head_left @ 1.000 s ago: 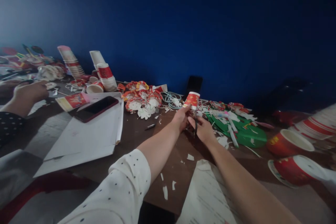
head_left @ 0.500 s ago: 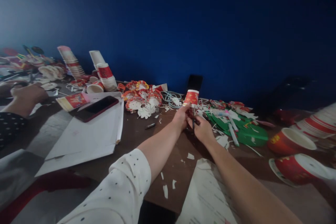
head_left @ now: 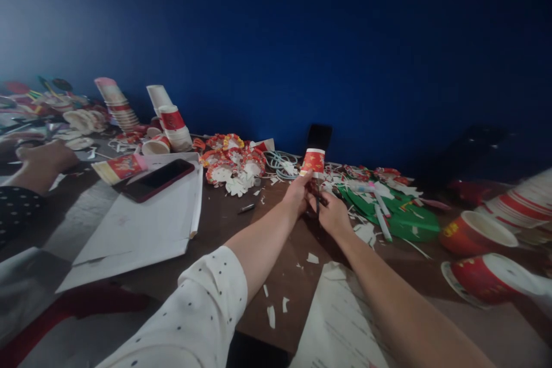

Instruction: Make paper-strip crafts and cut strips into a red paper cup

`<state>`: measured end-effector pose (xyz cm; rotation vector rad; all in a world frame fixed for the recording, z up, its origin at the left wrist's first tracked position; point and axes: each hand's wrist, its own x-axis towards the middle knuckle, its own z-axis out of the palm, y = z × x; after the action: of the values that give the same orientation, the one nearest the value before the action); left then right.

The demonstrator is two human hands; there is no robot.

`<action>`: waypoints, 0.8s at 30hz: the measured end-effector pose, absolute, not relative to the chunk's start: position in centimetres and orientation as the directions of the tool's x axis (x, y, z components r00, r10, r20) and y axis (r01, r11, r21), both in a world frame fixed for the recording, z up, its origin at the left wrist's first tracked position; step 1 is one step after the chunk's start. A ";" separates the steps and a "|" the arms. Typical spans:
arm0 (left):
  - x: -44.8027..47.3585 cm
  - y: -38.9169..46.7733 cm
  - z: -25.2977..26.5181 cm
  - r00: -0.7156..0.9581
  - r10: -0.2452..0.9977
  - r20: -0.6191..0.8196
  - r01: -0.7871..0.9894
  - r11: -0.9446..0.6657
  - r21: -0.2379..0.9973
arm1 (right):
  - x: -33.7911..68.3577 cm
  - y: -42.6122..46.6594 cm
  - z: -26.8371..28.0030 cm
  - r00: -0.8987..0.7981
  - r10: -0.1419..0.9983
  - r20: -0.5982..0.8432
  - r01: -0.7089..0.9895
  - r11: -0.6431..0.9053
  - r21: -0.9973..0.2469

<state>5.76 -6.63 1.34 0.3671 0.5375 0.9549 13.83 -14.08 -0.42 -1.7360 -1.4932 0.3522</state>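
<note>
My left hand is closed on a red paper cup with a white rim and small yellow figures, held just above the table. Close beside it, my right hand grips a pair of scissors. Their dark handle and a thin blade show, the blade pointing up against the lower part of the cup. My fingers hide most of the scissors. Behind the cup stands a dark phone-like panel. White paper scraps lie on the brown table near my forearms.
Cut red-and-white paper pieces and a cable lie ahead. Left are stacked cups, a phone on a white board, and another person's hands. Markers rest on green sheets; more cups stand right.
Almost nothing differs. Both hands and the cup stay in nearly the same place, and the view has shifted very slightly.
</note>
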 end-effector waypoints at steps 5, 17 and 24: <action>5.8 -6.7 1.3 0.439 0.856 -0.272 -0.699 0.516 0.496 | 13.8 -14.1 -0.4 0.252 0.911 0.327 0.723 0.048 -0.689; 5.5 -6.4 1.0 0.514 0.813 -0.274 -0.626 0.574 0.528 | 13.7 -14.0 -0.5 0.233 0.912 0.337 0.724 0.068 -0.686; 6.0 -6.2 0.0 0.552 0.803 -0.227 -0.574 0.563 0.595 | 13.8 -14.0 -0.6 0.282 0.877 0.390 0.715 0.080 -0.695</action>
<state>6.02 -6.22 -0.03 0.4918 0.5159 0.8536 13.79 -14.00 -0.61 -1.6725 -1.4739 0.2316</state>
